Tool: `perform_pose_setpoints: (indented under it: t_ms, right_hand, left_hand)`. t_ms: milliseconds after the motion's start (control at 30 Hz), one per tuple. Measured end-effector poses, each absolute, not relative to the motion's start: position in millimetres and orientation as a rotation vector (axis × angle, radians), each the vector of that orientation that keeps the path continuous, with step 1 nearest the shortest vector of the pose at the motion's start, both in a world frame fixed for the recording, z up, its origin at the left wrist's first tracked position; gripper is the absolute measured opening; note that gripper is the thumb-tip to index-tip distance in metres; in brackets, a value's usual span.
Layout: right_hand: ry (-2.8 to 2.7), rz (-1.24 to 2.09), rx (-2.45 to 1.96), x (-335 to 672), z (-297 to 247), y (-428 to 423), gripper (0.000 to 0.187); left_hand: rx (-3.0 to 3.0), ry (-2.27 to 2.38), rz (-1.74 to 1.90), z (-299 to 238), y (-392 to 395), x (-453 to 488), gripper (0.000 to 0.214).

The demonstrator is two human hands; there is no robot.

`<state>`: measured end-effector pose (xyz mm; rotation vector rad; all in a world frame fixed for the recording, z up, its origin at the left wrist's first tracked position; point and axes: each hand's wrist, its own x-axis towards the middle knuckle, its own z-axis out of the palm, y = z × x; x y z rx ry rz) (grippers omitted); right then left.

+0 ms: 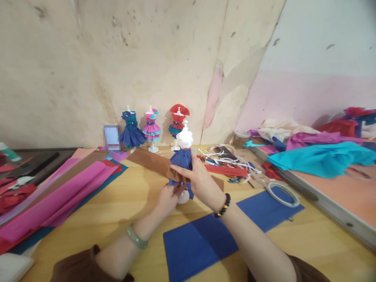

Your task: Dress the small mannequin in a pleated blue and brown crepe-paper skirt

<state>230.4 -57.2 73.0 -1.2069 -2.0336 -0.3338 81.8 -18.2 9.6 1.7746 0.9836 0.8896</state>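
Observation:
A small white dress form [185,139] stands upright before me, its blue pleated paper skirt [179,157] flaring below a bare white bust. Brown crepe paper [174,172] lies gathered across the skirt's lower part. My right hand [204,183] presses it against the skirt from the right, one finger stretched across the front and another pointing up along the side. Lower down, my left hand [168,200] has its fingers closed at the skirt's bottom edge, just left of the round white base [183,196]. What lies between its fingertips is mostly hidden.
Three dressed forms, one in a blue-green dress [132,131], stand along the wall. A flat blue sheet [202,243] and a roll of tape [283,194] lie at right. Long coloured paper sheets [73,192] cover the left; scraps [223,156] and turquoise paper [323,158] lie back right.

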Motion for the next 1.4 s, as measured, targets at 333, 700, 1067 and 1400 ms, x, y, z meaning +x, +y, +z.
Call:
perform_pose_setpoints:
  t_ms: [333,700,1067,1400]
  right_hand:
    - [-1.84,0.082,-1.007,244,92,-70,0.046]
    - [-0.936,0.86,-0.908,266,100,-48,0.067]
    - [-1.283,0.84,-1.06,247,86,-51,0.058]
    - [-1.398,1.06,-0.921,247,83,-52,0.043]
  left_hand:
    - [1.677,0.925,0.917,5,-9,78,0.042]
    - [1.753,0.741,0.581,11,-24,81,0.058]
    - [1.83,0.717,0.619,7,-26,82,0.046]
    - [1.766,0.744,0.756,-1,-19,82,0.047]
